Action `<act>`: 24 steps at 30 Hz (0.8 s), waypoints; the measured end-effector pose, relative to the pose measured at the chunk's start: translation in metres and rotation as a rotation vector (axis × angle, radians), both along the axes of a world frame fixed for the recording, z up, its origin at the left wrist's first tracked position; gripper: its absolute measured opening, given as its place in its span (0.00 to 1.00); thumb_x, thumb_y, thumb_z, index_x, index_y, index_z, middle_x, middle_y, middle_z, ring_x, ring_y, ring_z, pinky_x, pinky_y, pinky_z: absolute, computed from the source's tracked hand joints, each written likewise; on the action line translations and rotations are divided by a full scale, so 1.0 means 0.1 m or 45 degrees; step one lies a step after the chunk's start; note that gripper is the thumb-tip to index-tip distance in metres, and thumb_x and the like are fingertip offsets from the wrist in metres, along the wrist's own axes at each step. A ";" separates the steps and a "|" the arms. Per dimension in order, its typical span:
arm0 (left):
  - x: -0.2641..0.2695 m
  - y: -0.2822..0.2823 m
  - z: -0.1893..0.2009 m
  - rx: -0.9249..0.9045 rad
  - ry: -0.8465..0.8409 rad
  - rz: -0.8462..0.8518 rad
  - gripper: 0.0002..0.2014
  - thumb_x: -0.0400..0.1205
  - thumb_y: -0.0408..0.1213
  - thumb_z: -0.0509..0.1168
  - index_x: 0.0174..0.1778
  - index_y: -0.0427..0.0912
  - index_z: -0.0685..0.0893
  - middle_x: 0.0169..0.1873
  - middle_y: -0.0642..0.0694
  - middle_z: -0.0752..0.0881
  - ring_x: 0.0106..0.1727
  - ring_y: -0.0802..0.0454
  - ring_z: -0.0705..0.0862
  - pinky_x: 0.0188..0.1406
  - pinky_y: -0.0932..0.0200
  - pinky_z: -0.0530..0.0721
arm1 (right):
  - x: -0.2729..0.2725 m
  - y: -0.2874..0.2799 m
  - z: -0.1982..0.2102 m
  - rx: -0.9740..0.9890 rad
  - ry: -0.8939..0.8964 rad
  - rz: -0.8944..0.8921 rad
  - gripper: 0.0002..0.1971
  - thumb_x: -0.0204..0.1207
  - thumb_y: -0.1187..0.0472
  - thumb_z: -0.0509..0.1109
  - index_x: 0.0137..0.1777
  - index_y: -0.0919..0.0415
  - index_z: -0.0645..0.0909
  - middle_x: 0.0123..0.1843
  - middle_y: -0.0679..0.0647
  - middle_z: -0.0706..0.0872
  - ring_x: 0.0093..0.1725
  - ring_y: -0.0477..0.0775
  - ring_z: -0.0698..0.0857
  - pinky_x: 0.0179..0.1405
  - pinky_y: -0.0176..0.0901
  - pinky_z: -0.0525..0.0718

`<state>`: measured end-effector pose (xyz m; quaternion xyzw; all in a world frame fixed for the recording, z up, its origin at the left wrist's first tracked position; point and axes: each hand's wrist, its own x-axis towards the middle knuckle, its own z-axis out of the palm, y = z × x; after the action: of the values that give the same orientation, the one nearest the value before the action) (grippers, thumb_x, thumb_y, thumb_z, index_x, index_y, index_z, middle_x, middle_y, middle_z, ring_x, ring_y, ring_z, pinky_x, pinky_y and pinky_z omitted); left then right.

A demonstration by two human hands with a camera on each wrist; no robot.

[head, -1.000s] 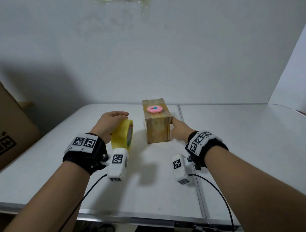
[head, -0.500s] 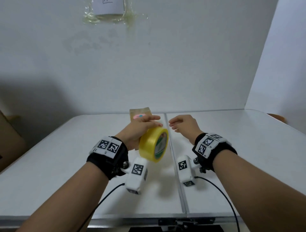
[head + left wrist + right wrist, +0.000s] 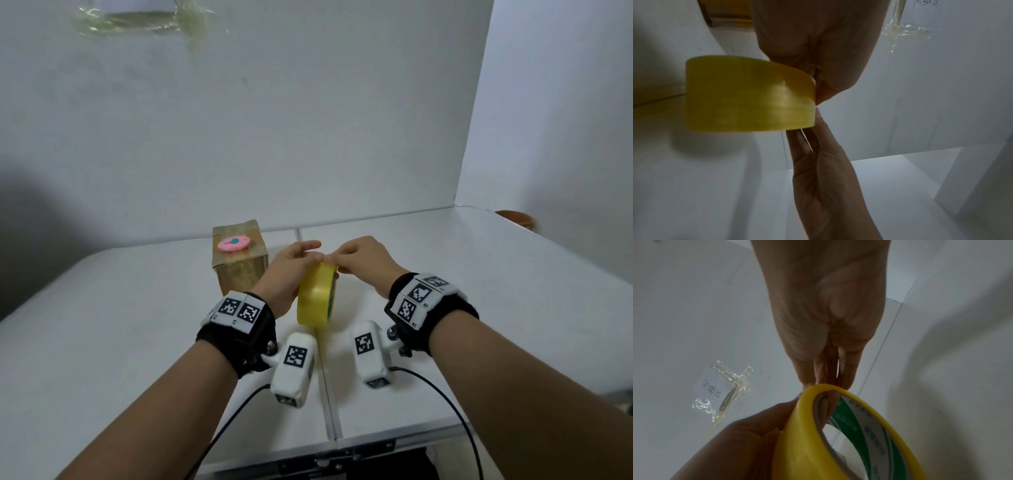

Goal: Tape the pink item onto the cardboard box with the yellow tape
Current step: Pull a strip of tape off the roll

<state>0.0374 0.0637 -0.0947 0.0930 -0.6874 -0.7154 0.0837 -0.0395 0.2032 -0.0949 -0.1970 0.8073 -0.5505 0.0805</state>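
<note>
A small cardboard box (image 3: 239, 270) stands at the back of the white table, with the pink item (image 3: 233, 244) lying loose on its top. My left hand (image 3: 306, 257) grips the yellow tape roll (image 3: 317, 296) upright, above the table and to the right of the box. The fingertips of my right hand (image 3: 334, 263) pinch the roll's top edge. In the left wrist view, the roll (image 3: 750, 97) sits under my left palm while the right hand (image 3: 824, 170) reaches its rim. From the right wrist, the right fingers (image 3: 846, 378) meet the roll (image 3: 803, 426) and its green-printed core.
A seam (image 3: 323, 387) runs down the middle of the white table (image 3: 120, 325). A taped paper note (image 3: 137, 13) hangs on the back wall. A white side panel (image 3: 548, 120) closes off the right side. A brown object (image 3: 515, 219) shows past the table's far right corner.
My left hand has carried the roll to the right of the box and turned it edge-on. My right hand has moved left from open air onto the roll's top edge.
</note>
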 end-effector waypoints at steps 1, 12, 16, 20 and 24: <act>-0.01 0.01 -0.02 -0.007 -0.001 -0.018 0.17 0.84 0.28 0.64 0.70 0.37 0.77 0.48 0.43 0.88 0.32 0.58 0.92 0.29 0.65 0.85 | -0.02 0.00 -0.01 0.010 0.009 -0.012 0.11 0.67 0.55 0.80 0.38 0.65 0.90 0.45 0.62 0.93 0.53 0.61 0.92 0.60 0.54 0.89; -0.02 -0.07 -0.17 0.166 -0.002 -0.162 0.23 0.83 0.27 0.65 0.75 0.38 0.73 0.57 0.43 0.86 0.42 0.54 0.93 0.38 0.61 0.88 | 0.00 -0.05 -0.04 0.115 0.270 0.008 0.08 0.74 0.63 0.72 0.46 0.68 0.88 0.46 0.59 0.89 0.50 0.60 0.88 0.55 0.53 0.87; -0.03 -0.13 -0.20 0.163 -0.040 -0.177 0.23 0.83 0.29 0.67 0.75 0.36 0.73 0.56 0.43 0.88 0.44 0.56 0.92 0.42 0.62 0.89 | 0.04 -0.07 -0.01 0.189 0.327 0.061 0.09 0.76 0.61 0.71 0.48 0.68 0.87 0.44 0.53 0.86 0.46 0.52 0.83 0.48 0.45 0.81; -0.06 -0.13 -0.19 0.106 -0.036 -0.155 0.24 0.82 0.33 0.69 0.74 0.35 0.74 0.64 0.38 0.86 0.53 0.50 0.91 0.52 0.56 0.87 | 0.07 -0.09 0.06 0.245 0.396 0.083 0.09 0.79 0.63 0.67 0.51 0.68 0.85 0.46 0.53 0.83 0.46 0.52 0.80 0.46 0.41 0.76; -0.05 -0.14 -0.18 0.107 -0.043 -0.190 0.25 0.81 0.34 0.71 0.74 0.34 0.76 0.66 0.34 0.86 0.60 0.44 0.88 0.61 0.51 0.86 | 0.10 -0.09 0.09 0.259 0.414 0.083 0.08 0.80 0.63 0.66 0.51 0.67 0.83 0.47 0.53 0.81 0.46 0.52 0.78 0.39 0.37 0.74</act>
<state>0.0321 0.0497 -0.1129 0.0572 -0.6630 -0.7463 0.0146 -0.0292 0.1937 -0.0863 -0.3003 0.8543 -0.4241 -0.0135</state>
